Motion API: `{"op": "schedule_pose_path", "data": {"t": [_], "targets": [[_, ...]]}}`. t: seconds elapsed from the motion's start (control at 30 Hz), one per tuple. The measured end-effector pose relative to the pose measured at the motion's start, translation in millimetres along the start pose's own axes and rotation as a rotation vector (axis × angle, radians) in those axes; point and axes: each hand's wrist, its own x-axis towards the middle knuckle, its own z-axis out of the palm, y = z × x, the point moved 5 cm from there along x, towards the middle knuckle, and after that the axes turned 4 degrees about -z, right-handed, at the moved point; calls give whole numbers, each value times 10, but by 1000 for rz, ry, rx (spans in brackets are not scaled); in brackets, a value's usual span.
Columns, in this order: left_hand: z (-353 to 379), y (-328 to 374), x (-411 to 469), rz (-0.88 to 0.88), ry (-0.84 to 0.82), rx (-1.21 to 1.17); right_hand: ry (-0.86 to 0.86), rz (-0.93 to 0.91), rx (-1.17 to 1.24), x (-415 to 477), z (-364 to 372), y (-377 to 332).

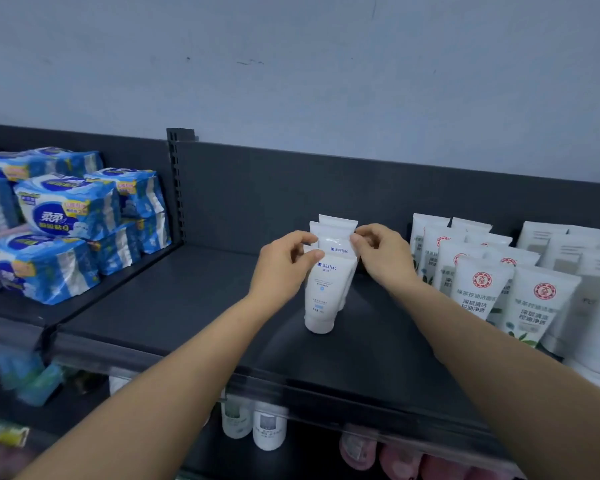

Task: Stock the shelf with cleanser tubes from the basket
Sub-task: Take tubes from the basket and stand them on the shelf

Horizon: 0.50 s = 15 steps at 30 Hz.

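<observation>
Frame centre: left hand and right hand are pinching the upright cleanser tubes from opposite sides on the shelf.

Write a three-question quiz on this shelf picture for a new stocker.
1. True or false: the left hand and the right hand both hold the row of white tubes.
2. What lies at the far left of the shelf? A: blue packs. B: glass jars. C: cardboard boxes.
3. Fill in: the white tubes stand with their caps pointing ____.

Key: 1 true. 2 A. 3 down.
</observation>
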Motion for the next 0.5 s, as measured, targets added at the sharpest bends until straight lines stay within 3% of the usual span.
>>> {"op": "schedule_pose_path", "data": {"t": [0.23, 0.5], "targets": [[-218, 140, -173, 23, 43, 207, 48, -194, -141, -91, -76, -343], [-866, 104, -561, -46, 45, 787, -99, -534, -376, -469, 213, -975]]}}
